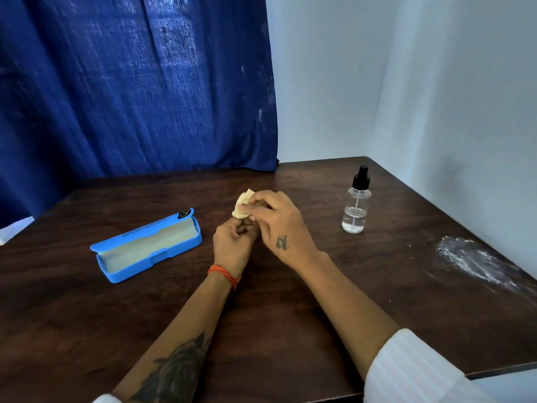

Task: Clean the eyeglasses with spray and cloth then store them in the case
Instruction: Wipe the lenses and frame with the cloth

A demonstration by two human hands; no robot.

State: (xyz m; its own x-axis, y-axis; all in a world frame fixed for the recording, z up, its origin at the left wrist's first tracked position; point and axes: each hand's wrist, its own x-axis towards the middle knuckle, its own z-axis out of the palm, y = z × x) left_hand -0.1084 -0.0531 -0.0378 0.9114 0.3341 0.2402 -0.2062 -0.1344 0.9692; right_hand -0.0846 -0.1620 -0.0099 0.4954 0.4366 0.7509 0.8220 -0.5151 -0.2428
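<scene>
— What was the setting?
— A dark wooden table (290,315) stood in a corner, with a blue curtain (130,82) behind and pale walls (406,68) to the right. A white powdery smear (476,261) marked the right edge.
— And the glasses?
— Hidden. The left hand (232,242) and right hand (276,219) met at mid-table, the right pinching a crumpled cream cloth (242,206); what the left gripped I couldn't tell.
— The rest?
— A blue case (145,245) lay open to the left, pale-lined. A clear spray bottle (356,203) with a black nozzle stood upright to the right. The lid's print was unreadable.
</scene>
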